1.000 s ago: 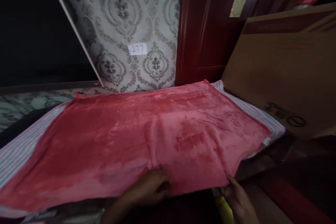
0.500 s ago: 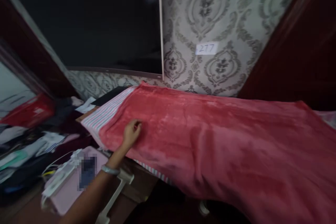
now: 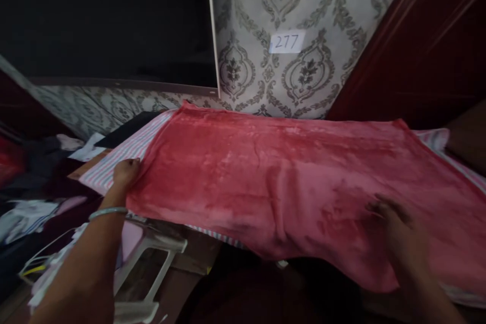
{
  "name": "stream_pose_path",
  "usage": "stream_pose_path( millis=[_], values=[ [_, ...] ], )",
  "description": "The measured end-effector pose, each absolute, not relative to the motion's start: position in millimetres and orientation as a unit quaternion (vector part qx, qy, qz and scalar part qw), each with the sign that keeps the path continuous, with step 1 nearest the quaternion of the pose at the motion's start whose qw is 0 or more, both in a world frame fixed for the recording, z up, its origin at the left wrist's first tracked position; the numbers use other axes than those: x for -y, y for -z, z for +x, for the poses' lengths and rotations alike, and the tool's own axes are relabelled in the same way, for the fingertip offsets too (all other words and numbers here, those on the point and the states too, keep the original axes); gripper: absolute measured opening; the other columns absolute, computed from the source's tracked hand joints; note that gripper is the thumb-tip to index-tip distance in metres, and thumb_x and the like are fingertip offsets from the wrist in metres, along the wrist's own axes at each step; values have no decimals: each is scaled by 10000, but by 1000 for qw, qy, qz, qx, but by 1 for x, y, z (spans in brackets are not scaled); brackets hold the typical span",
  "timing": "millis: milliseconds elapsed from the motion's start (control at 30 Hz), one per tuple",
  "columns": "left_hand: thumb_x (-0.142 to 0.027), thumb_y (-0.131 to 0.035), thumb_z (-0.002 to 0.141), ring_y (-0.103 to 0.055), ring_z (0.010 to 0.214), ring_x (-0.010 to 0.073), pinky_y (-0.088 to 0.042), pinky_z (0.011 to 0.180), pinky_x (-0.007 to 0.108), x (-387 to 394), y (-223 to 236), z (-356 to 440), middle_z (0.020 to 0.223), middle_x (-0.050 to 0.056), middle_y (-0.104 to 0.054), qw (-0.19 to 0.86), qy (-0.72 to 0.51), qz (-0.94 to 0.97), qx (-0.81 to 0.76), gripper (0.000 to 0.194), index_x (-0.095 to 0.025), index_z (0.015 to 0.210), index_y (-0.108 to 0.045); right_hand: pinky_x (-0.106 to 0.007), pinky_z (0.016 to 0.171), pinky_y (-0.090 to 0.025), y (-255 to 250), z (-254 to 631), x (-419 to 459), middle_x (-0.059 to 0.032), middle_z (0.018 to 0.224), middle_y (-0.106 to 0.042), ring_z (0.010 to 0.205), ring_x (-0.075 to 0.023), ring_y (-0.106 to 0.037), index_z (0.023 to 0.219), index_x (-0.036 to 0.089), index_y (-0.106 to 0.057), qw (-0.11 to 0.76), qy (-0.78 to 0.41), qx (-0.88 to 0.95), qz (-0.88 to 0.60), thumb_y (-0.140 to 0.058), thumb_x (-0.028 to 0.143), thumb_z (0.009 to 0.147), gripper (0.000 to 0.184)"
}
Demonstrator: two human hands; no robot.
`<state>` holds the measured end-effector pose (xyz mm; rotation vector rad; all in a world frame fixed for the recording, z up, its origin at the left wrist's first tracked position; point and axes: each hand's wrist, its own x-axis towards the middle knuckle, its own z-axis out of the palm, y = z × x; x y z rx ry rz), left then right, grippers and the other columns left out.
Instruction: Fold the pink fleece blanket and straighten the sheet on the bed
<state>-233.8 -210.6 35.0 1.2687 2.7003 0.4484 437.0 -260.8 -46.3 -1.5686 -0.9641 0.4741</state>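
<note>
A red plush cloth point(image 3: 273, 172) lies spread over a striped pad point(image 3: 125, 154) on a board. My left hand point(image 3: 124, 174) is at the cloth's left edge, its fingers curled on that edge; a pale bangle sits on the wrist. My right hand point(image 3: 395, 225) rests flat on the cloth near its front right, fingers stretched out.
Patterned wallpaper with a paper label "277" point(image 3: 286, 41) stands behind. A dark window point(image 3: 106, 15) is at the upper left, dark red wood point(image 3: 417, 45) at the right. Piled clothes point(image 3: 34, 197) and a white plastic frame point(image 3: 155, 263) are at the lower left.
My left hand has slid left from the cloth's top to its left edge. My right hand has come into view and lies on the cloth. The view has shifted slightly.
</note>
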Motion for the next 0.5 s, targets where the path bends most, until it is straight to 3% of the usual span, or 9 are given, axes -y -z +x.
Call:
stream_pose_path(
  millis=[133, 333, 500],
  values=[
    [-383, -492, 967, -627, 1151, 360, -490, 940, 414, 201, -38, -231, 1188, 189, -691, 92, -116, 418, -896, 478, 26, 1166, -638, -370, 690, -531, 41, 427, 224, -29, 768, -659, 704, -208, -644, 970, 221, -670, 585, -215, 425, -657, -639, 533, 666, 437],
    [-395, -382, 1000, -629, 1159, 323, -524, 941, 417, 199, -41, -231, 1247, 184, -671, 37, -123, 359, -924, 496, 8, 1192, -598, -395, 787, -542, 67, 427, 209, -82, 870, -736, 810, -250, -679, 900, 204, -705, 482, -167, 524, -682, -571, 483, 713, 361],
    [-341, -411, 993, -570, 1283, 371, -492, 1013, 510, 196, -61, -241, 1380, 215, -606, -19, -115, 353, -928, 487, 9, 1298, -559, -402, 780, -548, 75, 430, 210, -100, 879, -744, 799, -253, -681, 960, 179, -719, 473, -144, 531, -688, -530, 510, 746, 437]
  ],
)
